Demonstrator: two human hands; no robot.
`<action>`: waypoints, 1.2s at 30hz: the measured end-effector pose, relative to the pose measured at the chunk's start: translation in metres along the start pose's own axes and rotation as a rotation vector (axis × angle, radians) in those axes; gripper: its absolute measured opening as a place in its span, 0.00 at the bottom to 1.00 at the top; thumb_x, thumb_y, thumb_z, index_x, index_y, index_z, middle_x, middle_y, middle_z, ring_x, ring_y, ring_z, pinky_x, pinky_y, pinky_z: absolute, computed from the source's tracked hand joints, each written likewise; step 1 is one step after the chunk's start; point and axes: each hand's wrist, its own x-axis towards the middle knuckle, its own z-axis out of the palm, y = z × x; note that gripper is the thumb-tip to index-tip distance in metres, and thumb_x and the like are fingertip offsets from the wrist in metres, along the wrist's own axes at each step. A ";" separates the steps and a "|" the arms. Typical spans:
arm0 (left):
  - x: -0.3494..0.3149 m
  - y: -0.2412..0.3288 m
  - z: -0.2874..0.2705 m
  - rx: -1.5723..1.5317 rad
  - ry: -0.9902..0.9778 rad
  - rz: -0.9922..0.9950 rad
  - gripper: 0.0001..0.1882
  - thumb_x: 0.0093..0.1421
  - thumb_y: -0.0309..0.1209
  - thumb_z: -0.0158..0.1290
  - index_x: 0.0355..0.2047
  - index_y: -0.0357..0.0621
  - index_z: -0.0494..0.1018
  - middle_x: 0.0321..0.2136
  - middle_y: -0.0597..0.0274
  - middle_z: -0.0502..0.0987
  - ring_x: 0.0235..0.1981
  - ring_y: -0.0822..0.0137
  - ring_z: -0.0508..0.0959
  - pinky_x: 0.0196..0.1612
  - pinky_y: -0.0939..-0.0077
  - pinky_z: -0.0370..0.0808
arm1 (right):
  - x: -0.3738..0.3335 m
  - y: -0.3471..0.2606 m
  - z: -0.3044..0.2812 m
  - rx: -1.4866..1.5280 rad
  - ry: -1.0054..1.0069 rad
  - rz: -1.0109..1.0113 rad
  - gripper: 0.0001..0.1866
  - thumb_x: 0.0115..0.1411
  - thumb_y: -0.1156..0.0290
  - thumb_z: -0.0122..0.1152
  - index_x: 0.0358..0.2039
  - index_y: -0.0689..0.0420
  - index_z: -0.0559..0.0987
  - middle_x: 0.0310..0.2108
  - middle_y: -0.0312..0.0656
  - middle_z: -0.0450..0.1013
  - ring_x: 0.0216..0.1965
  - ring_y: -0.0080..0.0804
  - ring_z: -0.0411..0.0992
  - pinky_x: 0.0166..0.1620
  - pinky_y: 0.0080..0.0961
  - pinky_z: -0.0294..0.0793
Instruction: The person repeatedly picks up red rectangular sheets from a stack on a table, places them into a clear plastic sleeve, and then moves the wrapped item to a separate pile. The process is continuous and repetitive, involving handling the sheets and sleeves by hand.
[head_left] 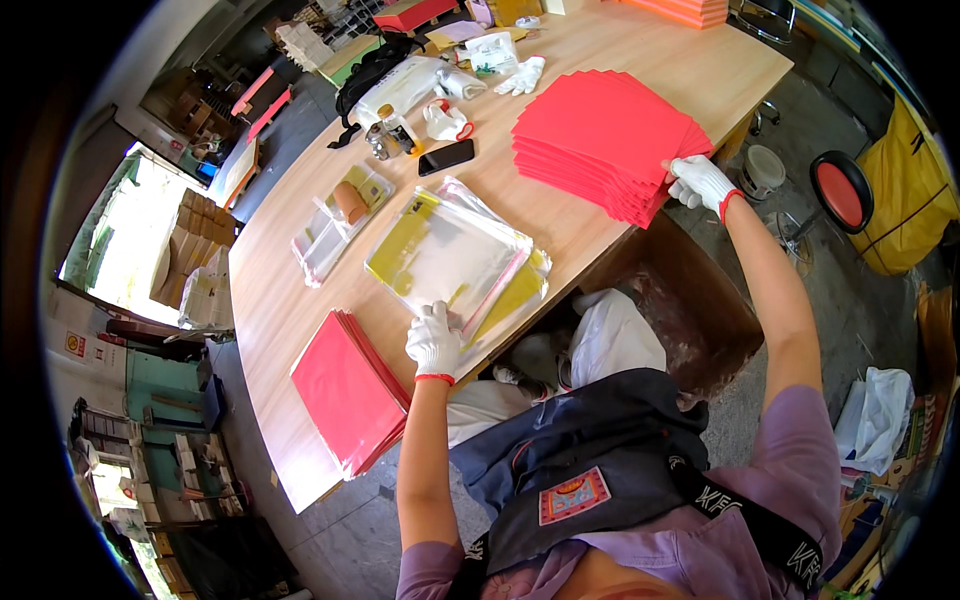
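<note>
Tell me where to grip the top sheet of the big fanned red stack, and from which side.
Pinch the top red sheet near its right corner, coming from the person's right. The sheets lie flat but fanned, so their stepped edges should be easier to separate, and that corner lies close to the table's edge, beside the gloved right hand.

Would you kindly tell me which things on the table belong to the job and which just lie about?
Likely the job:
clear sleeves, by the left hand
fanned red sheets, by the right hand
glossy red stack

Likely lying about:
phone
bottle
loose white glove
</note>
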 end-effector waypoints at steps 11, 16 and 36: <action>0.003 -0.008 0.028 -0.157 0.233 0.010 0.08 0.51 0.34 0.51 0.31 0.49 0.71 0.34 0.57 0.74 0.34 0.54 0.76 0.30 0.59 0.75 | 0.054 -0.006 -0.012 0.692 0.055 -0.123 0.18 0.61 0.59 0.49 0.47 0.57 0.70 0.25 0.40 0.69 0.16 0.21 0.66 0.14 0.13 0.65; -0.008 -0.020 0.025 -0.336 0.287 0.010 0.07 0.48 0.31 0.53 0.30 0.49 0.73 0.32 0.59 0.74 0.37 0.56 0.74 0.37 0.62 0.73 | 0.047 -0.012 0.012 0.668 -0.070 -0.298 0.08 0.62 0.68 0.47 0.39 0.58 0.68 0.29 0.42 0.68 0.17 0.21 0.65 0.15 0.12 0.64; -0.009 -0.031 0.005 -0.836 0.374 0.269 0.09 0.54 0.18 0.44 0.32 0.43 0.72 0.30 0.58 0.73 0.25 0.59 0.75 0.29 0.71 0.71 | -0.153 0.127 0.135 1.040 -0.460 0.198 0.13 0.57 0.74 0.53 0.44 0.59 0.69 0.34 0.38 0.73 0.19 0.20 0.70 0.17 0.11 0.66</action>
